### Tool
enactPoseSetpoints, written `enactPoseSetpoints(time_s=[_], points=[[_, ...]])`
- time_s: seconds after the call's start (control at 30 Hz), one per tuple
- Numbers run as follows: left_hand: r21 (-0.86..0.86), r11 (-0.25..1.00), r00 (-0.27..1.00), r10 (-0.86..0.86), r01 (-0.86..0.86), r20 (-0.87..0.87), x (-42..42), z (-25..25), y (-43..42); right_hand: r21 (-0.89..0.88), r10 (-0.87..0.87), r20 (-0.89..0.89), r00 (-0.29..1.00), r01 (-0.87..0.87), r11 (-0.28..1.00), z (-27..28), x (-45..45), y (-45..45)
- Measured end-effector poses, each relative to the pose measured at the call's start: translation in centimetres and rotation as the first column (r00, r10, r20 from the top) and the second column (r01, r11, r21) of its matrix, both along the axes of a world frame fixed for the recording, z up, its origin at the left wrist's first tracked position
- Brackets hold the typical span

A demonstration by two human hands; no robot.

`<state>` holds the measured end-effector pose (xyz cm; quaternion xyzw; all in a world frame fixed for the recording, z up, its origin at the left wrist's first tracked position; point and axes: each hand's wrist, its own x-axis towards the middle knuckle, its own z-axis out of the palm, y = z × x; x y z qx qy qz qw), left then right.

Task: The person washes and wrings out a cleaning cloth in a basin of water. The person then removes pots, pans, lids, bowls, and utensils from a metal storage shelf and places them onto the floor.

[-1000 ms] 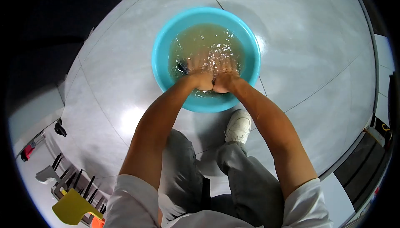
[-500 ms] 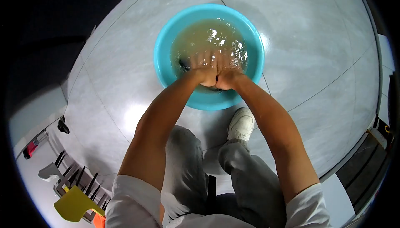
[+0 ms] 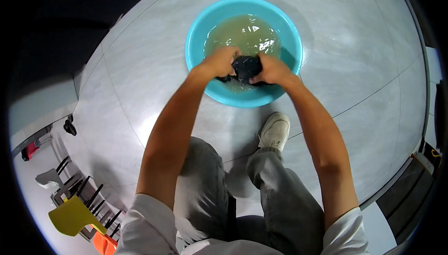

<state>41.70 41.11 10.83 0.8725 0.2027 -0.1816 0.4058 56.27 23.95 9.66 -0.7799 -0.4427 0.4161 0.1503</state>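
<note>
A round turquoise basin (image 3: 197, 31) stands on the floor, holding cloudy, yellowish-brown water (image 3: 240, 29). Between my hands is a dark, wet cloth (image 3: 246, 68), bunched up at the water's surface. My left hand (image 3: 221, 61) grips the cloth's left side, fingers curled around it. On the opposite side my right hand (image 3: 272, 70) clasps it, thumb toward me. Part of the dark cloth trails low near both wrists, and its lower portion is hidden by the water and hands.
Grey floor tiles (image 3: 354, 59) surround the basin. My white shoe (image 3: 274, 131) is just below its near rim. Yellow (image 3: 72, 215) and orange chairs (image 3: 103, 243) stand at the lower left. A small black object (image 3: 69, 127) lies on the floor at the left.
My hands were side by side, flat and pressed down in the water. They have now parted and come up with the dark cloth gripped between them.
</note>
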Motion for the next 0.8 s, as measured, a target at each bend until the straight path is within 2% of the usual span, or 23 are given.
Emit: enactPoseSetpoints(time_s=[0.03,0.13,0.23,0.3,0.37,0.4,0.47,0.53,0.57,0.6,0.63,0.7,0.73,0.77,0.8], points=[[-0.053,0.998,1.000,0.016,-0.017,-0.021,-0.1,1.0,1.0,0.119,-0.063,-0.092,0.994,0.074,0.990,0.1,0.4,-0.1],[-0.200,0.976,0.995,0.094,-0.089,0.013,-0.4,4.6,2.8,0.137,-0.167,-0.309,0.936,0.218,0.966,3.1,2.5,-0.3],[-0.262,0.959,0.993,0.117,-0.110,0.010,-0.6,7.2,4.2,0.182,-0.287,-0.540,0.791,0.442,0.878,6.8,3.2,-0.5],[-0.231,0.966,0.993,0.115,-0.113,-0.006,-0.2,8.8,4.5,0.215,-0.290,-0.675,0.679,0.556,0.803,8.4,3.2,-0.6],[-0.273,0.948,0.984,0.177,-0.161,0.034,0.0,8.0,4.2,0.203,-0.257,-0.800,0.543,0.647,0.735,9.2,2.7,-0.2],[-0.296,0.938,0.977,0.206,-0.183,0.051,0.1,7.3,3.8,0.235,-0.257,-0.734,0.628,0.591,0.772,8.8,2.5,0.1],[-0.115,0.982,0.979,0.165,-0.151,0.120,0.3,5.1,2.6,0.276,-0.238,-0.582,0.777,0.465,0.841,6.6,1.9,0.9],[0.131,0.983,0.977,0.101,-0.127,0.190,0.4,2.2,1.1,0.268,-0.288,-0.476,0.831,0.449,0.852,4.3,0.5,1.7],[0.279,0.953,0.974,0.057,-0.119,0.220,0.2,0.4,0.3,0.318,-0.273,-0.254,0.928,0.347,0.882,3.4,-0.1,1.8],[0.421,0.900,0.970,0.009,-0.114,0.244,0.3,0.6,-0.7,0.340,-0.243,-0.018,0.970,0.235,0.911,2.5,-0.7,1.8],[0.395,0.918,0.993,-0.002,-0.045,0.117,0.4,0.8,-1.5,0.325,-0.156,0.195,0.968,0.086,0.942,1.6,-1.4,1.6],[0.475,0.880,0.995,-0.057,0.013,0.078,0.1,-1.6,-3.3,0.200,0.040,0.579,0.815,-0.190,0.961,-0.2,-2.7,1.3],[0.514,0.857,0.995,-0.084,0.043,0.058,0.1,-3.0,-3.6,0.117,0.107,0.545,0.832,-0.202,0.972,-0.9,-2.9,1.5],[0.378,0.920,0.992,-0.074,0.108,-0.105,0.6,-3.3,-3.5,0.032,0.173,0.504,0.846,-0.218,0.975,-1.0,-3.0,1.9],[0.361,0.926,0.987,-0.064,0.114,-0.148,0.9,-3.7,-3.6,-0.053,0.236,0.456,0.858,-0.239,0.970,-1.1,-3.1,2.3]])
